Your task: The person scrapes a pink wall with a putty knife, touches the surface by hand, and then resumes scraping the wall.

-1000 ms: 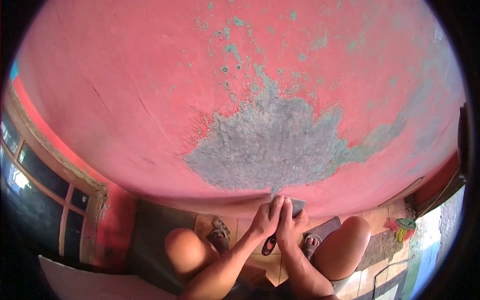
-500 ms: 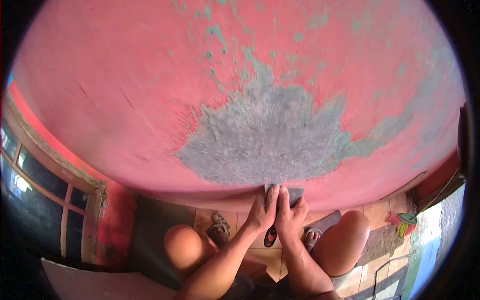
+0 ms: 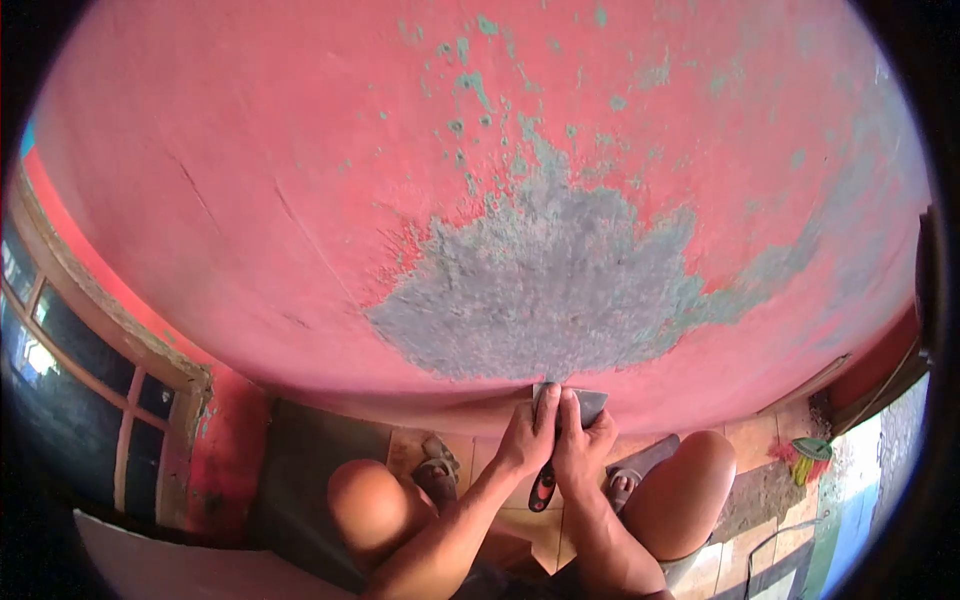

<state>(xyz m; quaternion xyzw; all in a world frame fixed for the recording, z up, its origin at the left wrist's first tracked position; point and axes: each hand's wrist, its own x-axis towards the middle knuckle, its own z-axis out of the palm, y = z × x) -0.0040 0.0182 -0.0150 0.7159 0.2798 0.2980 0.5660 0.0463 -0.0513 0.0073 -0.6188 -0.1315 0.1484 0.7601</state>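
Both my hands grip one putty knife, its wide grey blade (image 3: 592, 403) pointing up at the lower edge of the pink wall (image 3: 300, 200). My left hand (image 3: 527, 437) wraps it from the left, thumb laid along the blade. From the other side my right hand (image 3: 583, 440) closes on it, its thumb beside the left one. A black and red handle (image 3: 542, 490) sticks out below my palms. Just above the blade spreads a rough grey patch (image 3: 540, 290) where the pink paint is gone, with greenish flecks around its top.
My bent knees flank my arms, with sandalled feet on the tiled floor (image 3: 520, 525). A wood-framed window (image 3: 130, 410) is at the left. At the right lie a broom with red and yellow bristles (image 3: 803, 462) and a dark door edge (image 3: 885, 385).
The view has shifted slightly, so the wall patch appears a little lower and further right. My hands and the putty knife also sit slightly lower in view, with the same grip.
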